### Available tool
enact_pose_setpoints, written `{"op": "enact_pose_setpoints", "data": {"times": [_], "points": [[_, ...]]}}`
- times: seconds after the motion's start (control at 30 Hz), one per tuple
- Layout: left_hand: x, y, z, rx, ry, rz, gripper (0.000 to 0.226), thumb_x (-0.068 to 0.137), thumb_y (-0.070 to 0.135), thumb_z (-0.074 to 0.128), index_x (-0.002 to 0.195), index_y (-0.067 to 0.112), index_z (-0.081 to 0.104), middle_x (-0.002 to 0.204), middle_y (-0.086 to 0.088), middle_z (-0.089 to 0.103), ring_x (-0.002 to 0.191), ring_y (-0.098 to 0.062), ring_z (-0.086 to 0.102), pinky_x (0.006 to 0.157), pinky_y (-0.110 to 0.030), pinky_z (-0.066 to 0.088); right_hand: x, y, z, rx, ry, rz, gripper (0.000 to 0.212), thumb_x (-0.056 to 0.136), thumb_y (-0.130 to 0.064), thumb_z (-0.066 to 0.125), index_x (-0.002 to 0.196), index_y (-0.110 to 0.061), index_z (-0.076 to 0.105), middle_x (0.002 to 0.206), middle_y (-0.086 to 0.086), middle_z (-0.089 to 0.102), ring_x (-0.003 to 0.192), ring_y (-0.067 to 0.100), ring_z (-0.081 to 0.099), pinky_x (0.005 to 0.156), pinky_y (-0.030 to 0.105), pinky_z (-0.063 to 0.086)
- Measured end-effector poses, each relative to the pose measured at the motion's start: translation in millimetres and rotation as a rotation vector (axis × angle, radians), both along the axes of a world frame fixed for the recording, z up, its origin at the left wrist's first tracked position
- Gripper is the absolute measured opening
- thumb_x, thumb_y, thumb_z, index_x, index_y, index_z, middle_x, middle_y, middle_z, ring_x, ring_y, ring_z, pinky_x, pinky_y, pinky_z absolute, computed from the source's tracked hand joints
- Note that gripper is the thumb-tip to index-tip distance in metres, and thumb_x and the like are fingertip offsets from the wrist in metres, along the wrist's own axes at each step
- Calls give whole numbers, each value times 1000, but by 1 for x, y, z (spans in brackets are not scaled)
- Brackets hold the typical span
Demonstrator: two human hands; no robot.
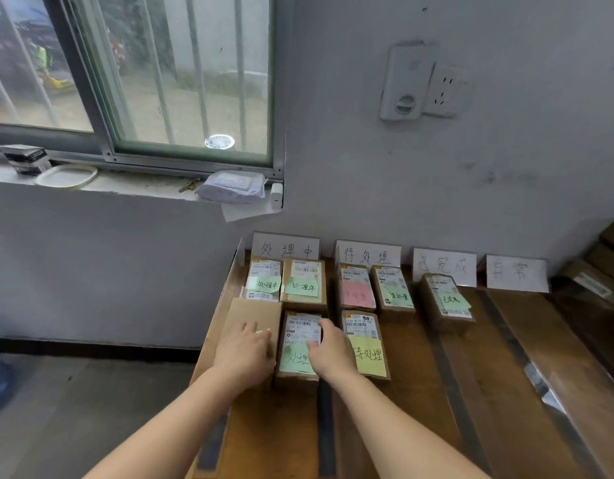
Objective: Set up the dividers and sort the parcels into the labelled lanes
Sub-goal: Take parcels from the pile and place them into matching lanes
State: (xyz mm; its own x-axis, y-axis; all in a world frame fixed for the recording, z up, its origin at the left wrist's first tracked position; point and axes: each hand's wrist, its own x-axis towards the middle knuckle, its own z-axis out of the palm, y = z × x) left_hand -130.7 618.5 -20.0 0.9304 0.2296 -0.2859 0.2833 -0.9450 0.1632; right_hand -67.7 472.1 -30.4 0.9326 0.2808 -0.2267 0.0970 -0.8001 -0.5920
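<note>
As three lanes (409, 357) are stocked, sorting is judged advanced. The left hand (245, 354) is laid flat on a plain parcel (250, 314); the grip of the right hand (328, 354) cannot be told.

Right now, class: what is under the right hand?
A parcel with a white label and a green note; the right hand covers part of the note's writing.

White plaster wall (367, 167), scuffed, with socket (445, 89) beside a switch box (404, 84). Sliding window (181, 70) on the left, bars outside, daylight coming in. Cluttered sill (126, 183). Grey concrete floor (91, 392), dark skirting (91, 344). Brown wooden table (419, 392) against the wall.
</note>
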Motion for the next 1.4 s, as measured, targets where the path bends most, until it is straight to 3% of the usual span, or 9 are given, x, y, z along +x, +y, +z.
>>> {"op": "enact_pose_setpoints", "data": {"times": [0.13, 0.33, 0.63, 1.0, 1.17, 1.4], "points": [[22, -16, 26, 12, -74, -91, 41, 94, 37, 57, 132, 22, 52, 134, 1, 54, 123, -17, 48, 97, -31, 46, 3, -22, 37, -76, -180, 113, 48, 99, -26, 55, 145, -19, 42, 141, 3, 51, 130, 23, 47, 104, 36, 43], [50, -63, 59, 141, -166, -255, 32, 95, 29, 56, 125, 18, 58, 121, -1, 59, 112, -18, 53, 93, -31, 49, 13, -88, 75, -332, -352, 131, 41, 97, -31, 57, 134, -17, 51, 131, 6, 56, 121, 25, 51, 98, 38, 47], [75, -197, 94, 196, -256, -405, 30, 93, 21, 54, 123, 18, 56, 120, -3, 60, 107, -21, 58, 80, -32, 51, 8, -241, 109, -546, -351, -12, 49, 95, -40, 59, 137, -17, 50, 137, 9, 54, 126, 29, 49, 103, 43, 41], [79, -413, 107, 111, -316, -595, 38, 94, 28, 51, 130, 16, 53, 129, -5, 56, 116, -24, 54, 84, -36, 49, -21, -461, 130, -611, -277, -177, 49, 94, -43, 57, 136, -19, 52, 134, 9, 54, 128, 30, 45, 105, 43, 39], [83, -500, 103, 73, -345, -678, 26, 93, 34, 56, 115, 20, 56, 118, -1, 59, 106, -19, 57, 73, -29, 46, -32, -544, 132, -590, -246, -282, 48, 92, -43, 60, 133, -21, 54, 134, 7, 55, 128, 29, 47, 105, 42, 41], [103, -605, 102, 36, -370, -779, 44, 96, 36, 55, 136, 20, 51, 134, -1, 55, 123, -21, 52, 93, -34, 48, -27, -642, 126, -584, -201, -402, 44, 92, -41, 62, 130, -22, 55, 131, 5, 56, 122, 25, 48, 101, 41, 44]]}}
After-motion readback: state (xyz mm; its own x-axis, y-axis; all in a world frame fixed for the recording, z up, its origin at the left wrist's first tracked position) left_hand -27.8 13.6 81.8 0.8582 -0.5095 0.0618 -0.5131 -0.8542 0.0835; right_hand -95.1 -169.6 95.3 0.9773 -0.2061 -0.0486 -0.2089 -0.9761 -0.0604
